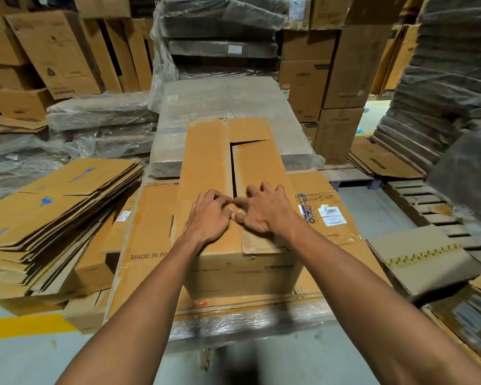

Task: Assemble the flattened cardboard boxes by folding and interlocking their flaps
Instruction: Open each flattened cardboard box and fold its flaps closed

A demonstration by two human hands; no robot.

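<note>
Head view. I have both bare arms reaching forward over the brown cardboard box [242, 218], which stands upright on a flat sheet of printed brown cardboard [147, 232] atop a plastic-wrapped bundle [247, 320]. My left hand [210, 215] lies palm down on the box's top, fingers curled, tips at the near end of the dark slit between the flaps. My right hand [264, 208] lies just beside it, thumbs nearly touching, fingers spread and bent, pressing the right top flap [257, 168]. Neither hand is closed around anything; both press flat on the cardboard.

Beyond the fingertips the long left flap [203, 159] runs away from me, and the far flap [247, 129] overlaps the right one at an angled edge. The flaps look interlocked at the far end; the near end I cannot tell, since the hands cover it.

Left of my left hand: a slumping stack of flattened brown boxes [56, 212]. Right of my right hand: white shipping labels [329, 215] on the sheet.
</note>
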